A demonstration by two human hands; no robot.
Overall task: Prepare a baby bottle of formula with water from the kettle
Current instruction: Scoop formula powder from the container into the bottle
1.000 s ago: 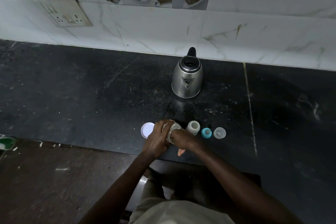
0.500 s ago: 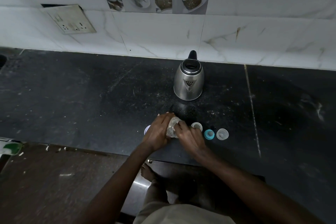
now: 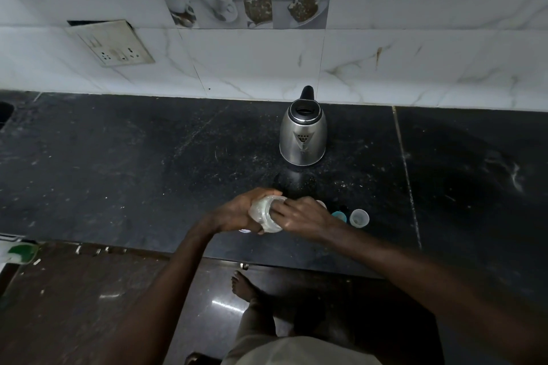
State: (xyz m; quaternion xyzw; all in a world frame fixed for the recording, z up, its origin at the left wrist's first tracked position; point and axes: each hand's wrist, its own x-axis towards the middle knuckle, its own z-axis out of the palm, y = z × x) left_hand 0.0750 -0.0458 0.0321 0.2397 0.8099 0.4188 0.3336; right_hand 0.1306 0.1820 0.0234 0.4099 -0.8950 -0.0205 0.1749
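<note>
My left hand (image 3: pixel 237 213) grips a clear plastic jar (image 3: pixel 262 212), tilted with its mouth toward the right. The fingers of my right hand (image 3: pixel 299 216) curl over the jar's mouth end, and their tips are hidden. Just behind my right hand the rim of the baby bottle (image 3: pixel 321 204) peeks out. Further right on the counter sit a blue teat ring (image 3: pixel 339 216) and a clear cap (image 3: pixel 359 218). A steel kettle (image 3: pixel 303 138) stands behind them, spout facing me. Under my left hand shows a sliver of a white lid (image 3: pixel 244 230).
The black stone counter (image 3: pixel 118 172) runs the full width, with its front edge just below my hands. Behind it is a white tiled wall with a socket plate (image 3: pixel 114 44). My bare foot (image 3: pixel 241 287) is on the floor below.
The jar has been lifted and tipped more onto its side. My right hand slid from beside the jar over its mouth, covering the bottle. The white lid is nearly hidden. The camera moved closer.
</note>
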